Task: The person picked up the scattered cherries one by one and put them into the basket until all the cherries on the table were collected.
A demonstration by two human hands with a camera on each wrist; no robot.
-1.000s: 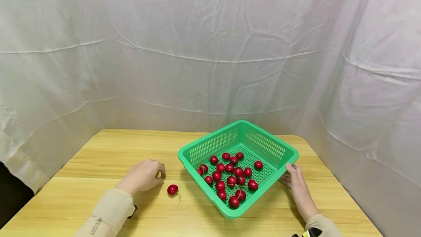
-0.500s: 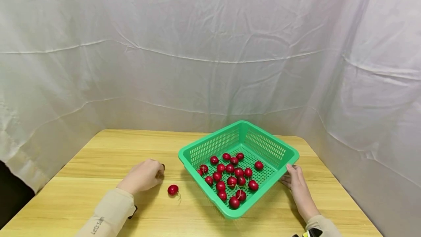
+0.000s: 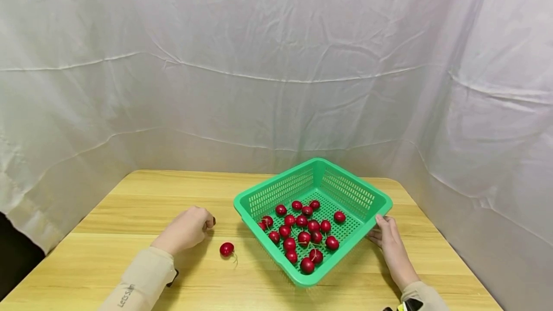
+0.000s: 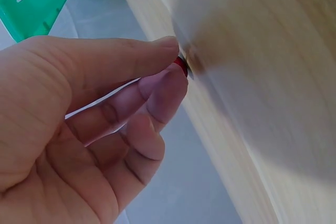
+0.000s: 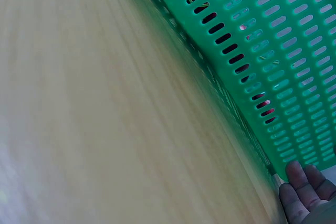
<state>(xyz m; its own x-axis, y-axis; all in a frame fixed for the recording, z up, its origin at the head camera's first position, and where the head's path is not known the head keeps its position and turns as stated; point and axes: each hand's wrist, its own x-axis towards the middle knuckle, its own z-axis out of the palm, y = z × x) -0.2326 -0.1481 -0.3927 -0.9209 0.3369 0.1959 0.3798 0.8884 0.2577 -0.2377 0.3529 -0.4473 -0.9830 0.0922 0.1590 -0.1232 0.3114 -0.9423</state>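
My left hand [image 3: 186, 229] is low over the table at the left, its thumb and forefinger pinching a small red cherry [image 4: 181, 65]. Most of that cherry is hidden by the fingertips. Another cherry [image 3: 226, 249] with a thin stem lies on the wood just right of this hand. In the head view, a green plastic basket [image 3: 317, 164] stands turned cornerwise, with several red cherries [image 3: 301, 221] spread over its slotted floor. My right hand [image 3: 390, 248] grips the basket's right side, thumb at the rim and fingers [image 5: 296, 174] against the outside of the slotted wall.
The wooden table [image 3: 142, 196] carries the basket right of its middle. Pale cloth [image 3: 276, 85] hangs behind the table and along both sides. At the lower left is a dark gap [image 3: 17, 253] beside the cloth.
My left hand has shifted slightly, its fingertips a bit farther back and left. The basket, the loose cherry and my right hand stay in place.
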